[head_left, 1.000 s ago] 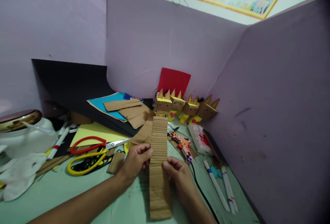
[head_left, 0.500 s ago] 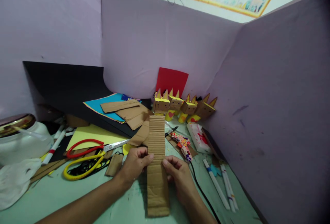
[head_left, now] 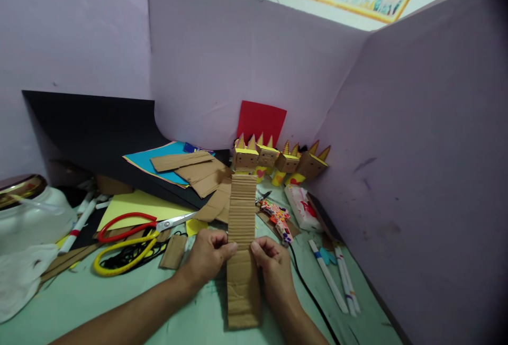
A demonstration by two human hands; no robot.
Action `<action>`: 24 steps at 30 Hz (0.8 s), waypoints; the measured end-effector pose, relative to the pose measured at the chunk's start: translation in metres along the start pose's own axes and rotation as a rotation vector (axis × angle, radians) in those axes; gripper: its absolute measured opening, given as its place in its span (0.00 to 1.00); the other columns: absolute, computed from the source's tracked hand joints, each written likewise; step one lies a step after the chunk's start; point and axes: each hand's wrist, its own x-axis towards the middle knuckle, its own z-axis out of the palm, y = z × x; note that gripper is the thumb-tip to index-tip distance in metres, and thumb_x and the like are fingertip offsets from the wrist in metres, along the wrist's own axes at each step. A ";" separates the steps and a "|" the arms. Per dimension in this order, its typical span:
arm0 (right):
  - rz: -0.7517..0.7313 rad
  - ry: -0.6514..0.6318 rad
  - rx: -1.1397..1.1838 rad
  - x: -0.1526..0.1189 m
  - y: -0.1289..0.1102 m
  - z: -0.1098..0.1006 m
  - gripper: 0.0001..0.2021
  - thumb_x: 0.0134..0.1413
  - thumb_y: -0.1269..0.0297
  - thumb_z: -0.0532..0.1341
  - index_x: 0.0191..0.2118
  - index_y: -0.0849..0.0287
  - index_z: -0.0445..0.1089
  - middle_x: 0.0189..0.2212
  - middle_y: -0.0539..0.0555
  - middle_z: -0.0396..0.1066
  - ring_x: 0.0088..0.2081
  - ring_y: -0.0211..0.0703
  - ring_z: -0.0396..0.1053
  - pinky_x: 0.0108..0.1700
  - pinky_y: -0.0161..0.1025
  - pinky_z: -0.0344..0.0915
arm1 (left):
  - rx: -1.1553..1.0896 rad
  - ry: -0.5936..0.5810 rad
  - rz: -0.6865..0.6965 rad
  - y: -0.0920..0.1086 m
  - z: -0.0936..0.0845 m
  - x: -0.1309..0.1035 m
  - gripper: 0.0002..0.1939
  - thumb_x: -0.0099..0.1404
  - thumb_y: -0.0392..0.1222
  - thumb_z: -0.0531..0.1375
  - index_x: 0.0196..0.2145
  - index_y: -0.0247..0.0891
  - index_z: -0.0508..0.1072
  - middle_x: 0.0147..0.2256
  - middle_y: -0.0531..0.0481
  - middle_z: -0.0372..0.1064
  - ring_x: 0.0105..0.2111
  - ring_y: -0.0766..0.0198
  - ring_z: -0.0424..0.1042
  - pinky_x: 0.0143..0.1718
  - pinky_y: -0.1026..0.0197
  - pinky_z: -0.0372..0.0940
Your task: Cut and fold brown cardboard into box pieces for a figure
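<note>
A long cardboard strip (head_left: 243, 276) points away from me over the green table, its far part creased with many close crosswise folds. My left hand (head_left: 210, 257) pinches its left edge near the middle, thumb on top. Opposite, my right hand (head_left: 273, 265) pinches the right edge, thumb on top and fingers partly hidden beneath. Left of my left hand lie scissors (head_left: 146, 234) with one red and one yellow handle, beside a small cardboard piece (head_left: 173, 251). A flower-patterned glue gun (head_left: 280, 218) with a black cord lies beyond my right hand.
Several cardboard figures (head_left: 246, 159) with pointed horns stand at the back before a red sheet (head_left: 262, 123). Cardboard scraps (head_left: 202, 173) and coloured paper (head_left: 146, 162) lie back left. White markers (head_left: 327, 276) and a tissue pack (head_left: 304, 207) are right; a white jar (head_left: 35, 210) is far left.
Both hands keep their pinch on the cardboard strip, with the thumbs slightly shifted along its edges. The whole view has moved a little; the other things lie as before.
</note>
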 end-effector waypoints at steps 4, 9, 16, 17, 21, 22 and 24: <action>0.057 -0.007 0.040 -0.001 -0.001 0.003 0.21 0.38 0.46 0.65 0.18 0.62 0.67 0.13 0.49 0.63 0.17 0.34 0.56 0.20 0.32 0.52 | 0.024 0.000 0.012 -0.001 -0.003 0.001 0.15 0.45 0.46 0.60 0.12 0.36 0.60 0.15 0.57 0.53 0.20 0.69 0.53 0.22 0.65 0.48; 0.197 -0.037 0.123 0.000 -0.010 0.002 0.29 0.36 0.39 0.62 0.31 0.65 0.73 0.18 0.52 0.68 0.16 0.33 0.59 0.19 0.31 0.55 | 0.030 -0.026 0.007 -0.001 -0.007 0.005 0.14 0.45 0.47 0.60 0.14 0.36 0.62 0.16 0.56 0.55 0.20 0.69 0.53 0.22 0.65 0.49; 0.057 -0.076 0.054 0.001 -0.008 0.001 0.20 0.31 0.50 0.70 0.22 0.63 0.70 0.18 0.50 0.67 0.21 0.34 0.61 0.22 0.30 0.57 | 0.035 -0.133 0.037 0.002 -0.007 0.003 0.18 0.48 0.52 0.60 0.14 0.37 0.61 0.16 0.56 0.54 0.20 0.68 0.52 0.21 0.65 0.49; 0.072 -0.080 0.075 0.001 -0.007 0.001 0.19 0.32 0.51 0.70 0.21 0.63 0.69 0.18 0.50 0.67 0.21 0.34 0.61 0.22 0.30 0.57 | 0.051 -0.157 0.050 0.003 -0.008 0.002 0.19 0.50 0.54 0.58 0.14 0.37 0.60 0.16 0.56 0.53 0.19 0.68 0.52 0.21 0.65 0.48; 0.172 -0.101 0.179 0.002 -0.007 0.001 0.18 0.31 0.53 0.71 0.21 0.63 0.69 0.16 0.49 0.66 0.18 0.31 0.57 0.20 0.29 0.52 | 0.289 -0.058 0.182 0.008 -0.014 -0.004 0.24 0.62 0.55 0.49 0.15 0.37 0.62 0.17 0.53 0.57 0.21 0.66 0.56 0.21 0.64 0.49; 0.181 -0.100 0.208 0.002 -0.010 0.000 0.18 0.31 0.54 0.71 0.21 0.64 0.69 0.15 0.48 0.65 0.17 0.30 0.55 0.19 0.29 0.50 | 0.360 0.016 0.206 0.009 -0.016 -0.005 0.24 0.63 0.53 0.48 0.16 0.37 0.64 0.18 0.52 0.59 0.21 0.65 0.58 0.22 0.64 0.51; 0.201 -0.088 0.285 0.002 -0.015 -0.001 0.16 0.30 0.56 0.71 0.19 0.63 0.68 0.13 0.46 0.63 0.15 0.29 0.53 0.19 0.28 0.48 | 0.462 0.148 0.267 0.010 -0.020 -0.005 0.21 0.65 0.49 0.48 0.21 0.37 0.70 0.20 0.51 0.64 0.24 0.62 0.63 0.25 0.63 0.56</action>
